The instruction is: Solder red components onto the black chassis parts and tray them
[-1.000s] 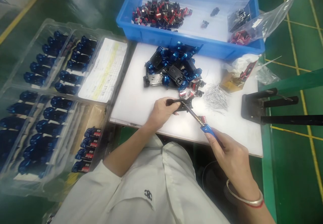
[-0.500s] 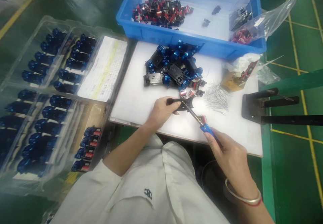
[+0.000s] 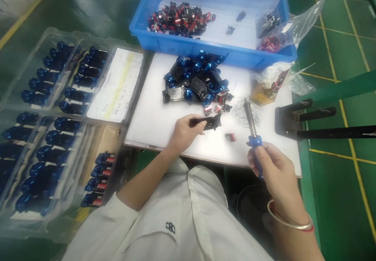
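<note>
1. On my feed, the left hand point(image 3: 185, 132) is curled shut around a black plastic chassis piece point(image 3: 210, 122), gripping it with the fingers and thumb. The piece sticks out past the fingertips toward the right hand and sits just above the tabletop point(image 3: 152, 129).
2. The right hand point(image 3: 277, 171) is wrapped around the blue handle of a soldering iron point(image 3: 255, 145), with the metal shaft pointing up and away from the palm. I see the iron tip well apart from the chassis piece, and a silver bangle point(image 3: 289, 222) circles the right wrist.
3. Between the hands, a small red-and-black component point(image 3: 230, 136) lies on the tabletop.
4. Just ahead of the left hand is a heap of blue-and-black parts point(image 3: 194, 81). Ahead of the right hand, right behind the iron's shaft, is a loose pile of silver pins point(image 3: 249, 112).
5. Farther ahead of both hands, a blue plastic crate point(image 3: 188, 45) holds red-and-black components point(image 3: 179, 22), and a clear plastic bag point(image 3: 289, 28) lies at its far corner.
6. Out past the left hand, clear trays point(image 3: 58, 73) carry rows of blue-and-black units, beside a printed paper sheet point(image 3: 117, 84).
7. Past the right hand, a metal stand with black rods point(image 3: 317, 132) sits off the tabletop's edge.
</note>
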Tool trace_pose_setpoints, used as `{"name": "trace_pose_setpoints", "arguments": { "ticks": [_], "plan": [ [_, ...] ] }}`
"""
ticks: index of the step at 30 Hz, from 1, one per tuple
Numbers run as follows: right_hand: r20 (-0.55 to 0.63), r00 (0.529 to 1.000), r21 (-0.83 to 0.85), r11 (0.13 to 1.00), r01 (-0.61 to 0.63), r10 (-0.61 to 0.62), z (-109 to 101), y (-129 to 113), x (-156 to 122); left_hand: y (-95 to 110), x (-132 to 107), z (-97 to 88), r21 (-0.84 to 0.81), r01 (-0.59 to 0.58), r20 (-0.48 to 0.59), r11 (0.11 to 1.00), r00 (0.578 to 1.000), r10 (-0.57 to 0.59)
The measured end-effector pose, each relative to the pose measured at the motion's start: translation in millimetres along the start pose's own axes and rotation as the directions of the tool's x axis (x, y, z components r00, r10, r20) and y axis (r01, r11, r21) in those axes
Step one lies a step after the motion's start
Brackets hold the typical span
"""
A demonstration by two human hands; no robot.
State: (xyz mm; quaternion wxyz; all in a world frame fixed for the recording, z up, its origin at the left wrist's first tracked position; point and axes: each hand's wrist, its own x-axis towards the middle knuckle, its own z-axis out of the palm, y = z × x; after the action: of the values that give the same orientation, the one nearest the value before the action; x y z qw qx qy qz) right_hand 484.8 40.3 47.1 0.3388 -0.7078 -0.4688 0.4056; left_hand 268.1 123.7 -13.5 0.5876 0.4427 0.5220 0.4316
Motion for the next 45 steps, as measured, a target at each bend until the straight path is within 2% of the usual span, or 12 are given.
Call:
{"name": "trace_pose_setpoints", "arguments": {
  "ticks": [5, 10, 16, 18, 19, 22, 24, 26, 29, 34, 40, 45],
  "plan": [
    [0.061, 0.997, 0.243, 0.968, -0.053, 0.040, 16, -1, 20, 13, -23, 3.6, 0.321, -0.448, 0.213, 0.835, 0.893, 0.398],
    [0.154, 0.984, 0.321, 0.938, -0.135, 0.089, 27, -8, 28, 12, -31, 2.9, 0.296, -0.730, 0.538, 0.616, 0.660, 0.524],
    [0.119, 0.987, 0.407, 0.902, -0.144, 0.104, 27, -6, 26, -5, -23, 1.4, 0.306, -0.930, 0.602, 0.205, 0.356, 0.714],
    [0.072, 0.993, 0.442, 0.890, -0.114, 0.091, 27, -3, 26, -11, -23, 1.7, 0.349, -0.908, 0.564, 0.230, 0.400, 0.722],
    [0.047, 0.995, 0.453, 0.886, -0.098, 0.086, 27, -1, 26, -13, -23, 2.0, 0.366, -0.878, 0.525, 0.307, 0.467, 0.711],
    [-0.019, 0.997, 0.461, 0.886, -0.059, 0.076, 28, 2, 24, -14, -28, 4.3, 0.321, -0.613, 0.388, 0.722, 0.781, 0.490],
    [-0.037, 0.997, 0.441, 0.896, -0.048, 0.071, 30, 5, 22, -11, -32, 7.6, 0.177, -0.281, 0.372, 0.943, 0.906, 0.200],
    [-0.015, 0.998, 0.404, 0.913, -0.057, 0.069, 31, 8, 19, -5, -33, 11.6, 0.014, 0.016, 0.418, 1.000, 0.908, -0.020],
    [-0.044, 0.998, 0.313, 0.949, -0.034, 0.051, 29, 15, 18, 2, -30, 14.0, -0.123, 0.191, 0.403, 0.974, 0.906, -0.126],
    [-0.296, 0.955, 0.066, 0.998, 0.011, 0.009, 14, 30, 26, 5, -18, -4.1, -0.054, 0.118, 0.200, 0.992, 0.974, -0.105],
    [-0.238, 0.971, -0.011, 0.999, -0.039, 0.035, 17, 37, 31, 5, -15, -28.3, 0.089, 0.075, 0.070, 0.993, 0.994, -0.081],
    [-0.153, 0.967, -0.121, 0.975, 0.188, -0.206, 29, 33, 37, 4, -23, -32.2, 0.189, 0.061, 0.102, 0.980, 0.992, -0.081]
  ]
}}
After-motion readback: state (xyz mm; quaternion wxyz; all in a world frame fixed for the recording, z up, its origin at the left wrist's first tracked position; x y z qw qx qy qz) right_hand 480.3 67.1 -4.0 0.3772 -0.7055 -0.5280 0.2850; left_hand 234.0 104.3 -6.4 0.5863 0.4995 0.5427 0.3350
